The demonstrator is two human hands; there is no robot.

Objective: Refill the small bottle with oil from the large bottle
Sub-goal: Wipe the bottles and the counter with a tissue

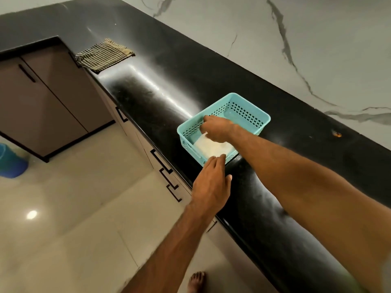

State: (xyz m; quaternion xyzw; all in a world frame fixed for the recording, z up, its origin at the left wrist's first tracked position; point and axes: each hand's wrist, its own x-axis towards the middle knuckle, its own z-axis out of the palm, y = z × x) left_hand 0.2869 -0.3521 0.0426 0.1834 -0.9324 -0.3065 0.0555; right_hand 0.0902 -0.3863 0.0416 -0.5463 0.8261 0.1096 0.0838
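Note:
A turquoise perforated basket [247,112] stands on the black counter [160,66] close to its front edge. Inside it lies a pale translucent object [211,148], too blurred to tell whether it is a bottle. My right hand [218,127] reaches into the basket from the right, its fingers curled down onto the top of that pale object. My left hand [211,182] hovers at the basket's near rim with straight fingers, its fingertips at the rim and holding nothing. No other bottle shows.
A checked cloth [103,55] lies on the counter's far left end. Drawers with black handles [163,163] run below the counter edge. Brown cabinets [48,98] stand at left, a blue bucket [10,161] on the tiled floor. A marble wall [296,39] backs the counter.

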